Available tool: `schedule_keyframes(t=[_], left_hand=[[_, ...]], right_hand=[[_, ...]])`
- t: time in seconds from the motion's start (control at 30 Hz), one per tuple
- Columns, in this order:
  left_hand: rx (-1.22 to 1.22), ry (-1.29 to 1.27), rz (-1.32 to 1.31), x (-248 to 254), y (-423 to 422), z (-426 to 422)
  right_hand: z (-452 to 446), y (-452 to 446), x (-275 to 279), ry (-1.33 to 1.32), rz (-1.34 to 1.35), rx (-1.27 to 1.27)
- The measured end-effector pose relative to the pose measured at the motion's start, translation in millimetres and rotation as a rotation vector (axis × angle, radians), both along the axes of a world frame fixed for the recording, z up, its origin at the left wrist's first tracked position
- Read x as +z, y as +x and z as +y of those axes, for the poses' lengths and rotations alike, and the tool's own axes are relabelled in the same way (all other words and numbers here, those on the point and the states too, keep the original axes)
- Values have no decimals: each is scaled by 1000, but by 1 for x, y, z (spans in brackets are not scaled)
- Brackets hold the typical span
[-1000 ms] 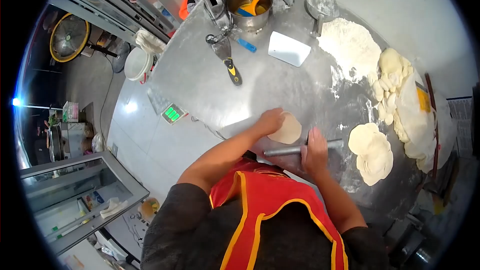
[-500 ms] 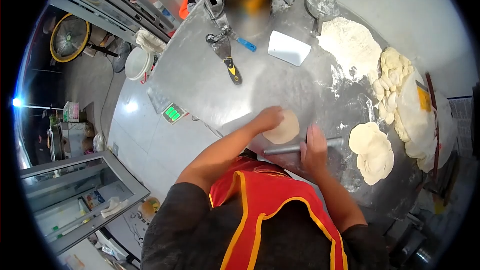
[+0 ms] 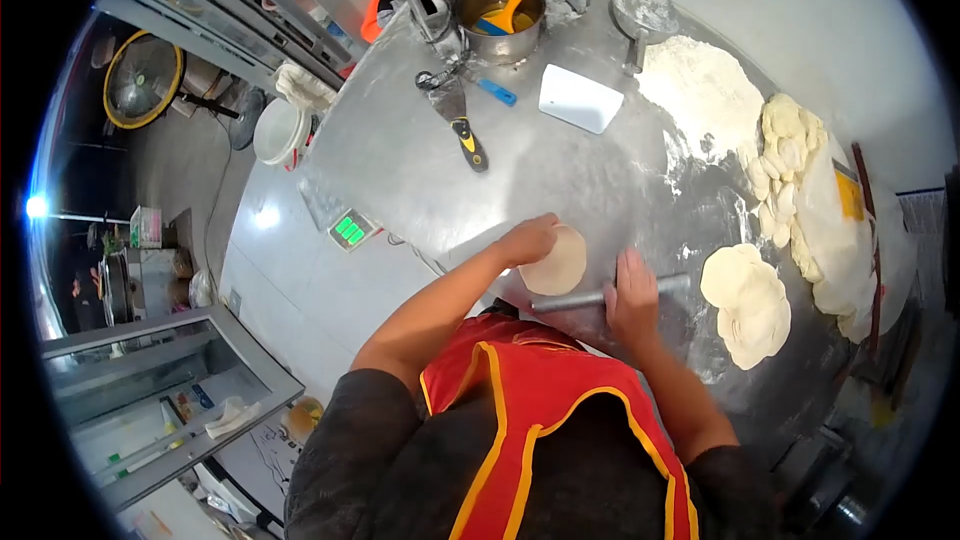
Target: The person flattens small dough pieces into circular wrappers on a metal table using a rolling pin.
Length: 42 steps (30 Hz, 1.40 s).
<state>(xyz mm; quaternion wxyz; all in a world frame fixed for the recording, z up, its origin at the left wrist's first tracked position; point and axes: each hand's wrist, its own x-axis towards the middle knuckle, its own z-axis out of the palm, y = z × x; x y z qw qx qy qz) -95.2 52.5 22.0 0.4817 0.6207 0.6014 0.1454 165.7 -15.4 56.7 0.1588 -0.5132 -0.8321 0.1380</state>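
Note:
A round, flat piece of dough (image 3: 561, 262) lies on the metal table (image 3: 480, 230) in front of me. My left hand (image 3: 532, 239) pinches its upper left edge, fingers closed. Just below and to the right, my right hand (image 3: 632, 292) lies flat over a thin metal rolling pin (image 3: 571, 302), fingers stretched out. The pin lies close under the dough's lower edge. Several flattened dough rounds (image 3: 747, 305) sit in an overlapping pile to the right.
Flour (image 3: 700, 90), small dough lumps (image 3: 775, 195) and a larger covered dough mass (image 3: 835, 240) line the right side. Farther back are a scraper (image 3: 468, 140), a white rectangular piece (image 3: 581, 98) and a pot (image 3: 503, 25) with a brush. A scale (image 3: 351, 229) stands at left.
The dough round has shifted slightly left and down, with my left hand moving left alongside it. My right hand and the rolling pin have stayed in nearly the same place.

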Motion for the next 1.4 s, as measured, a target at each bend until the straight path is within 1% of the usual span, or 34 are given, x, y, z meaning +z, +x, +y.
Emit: schedule_keyframes(t=[0.03,0.1,0.13,0.23,0.3,0.33,0.37,0.43,0.47,0.53,0.6,0.67,0.77,0.87,0.93,0.97,1.03,1.1,1.2,1.27,1.33,1.37,1.4], left_hand=[[-71,-34,-36,25,0,1],[-196,9,226,45,17,17],[-271,29,352,48,31,21],[-370,2,534,51,42,25],[-398,98,447,41,28,18],[-412,146,403,37,29,17],[-443,176,344,43,39,18],[-509,232,228,59,63,21],[-545,276,193,61,85,24],[-628,312,172,83,143,35],[-656,329,-55,98,199,43],[-616,202,-214,90,254,57],[-603,155,-225,67,314,91],[-238,576,-211,28,368,127],[-192,733,-190,34,401,161],[-217,855,-137,33,418,182],[-179,1093,-84,15,450,208],[-136,1029,22,17,466,209],[-59,1083,-7,46,462,186],[-100,865,-151,31,455,177],[-82,619,-266,41,426,156],[-60,474,-312,56,404,134],[-55,483,-307,50,378,123]], right_hand=[[24,-14,-2,21,-3,-35],[84,-37,-8,89,-10,-91],[98,-42,-13,119,-13,-119],[91,-43,-13,180,-8,-113],[42,-26,-10,118,35,-123],[16,-13,-10,72,29,-90],[-6,0,-9,26,22,-55],[-38,14,3,-20,113,-81],[-49,17,-1,6,100,-92],[-59,21,-13,61,69,-108],[-59,23,-7,81,93,-111],[-60,23,-10,96,119,-110],[-61,26,-13,108,113,-88],[-59,28,-16,147,161,-101],[-58,29,-21,166,177,-97],[-59,29,-24,169,185,-96],[-62,30,-26,147,200,-98],[-63,30,-26,108,218,-90],[-63,27,-28,104,258,-148],[-64,22,-33,117,232,-153],[-62,22,-37,139,221,-141],[-62,22,-39,149,225,-142],[-63,22,-40,153,228,-145]])
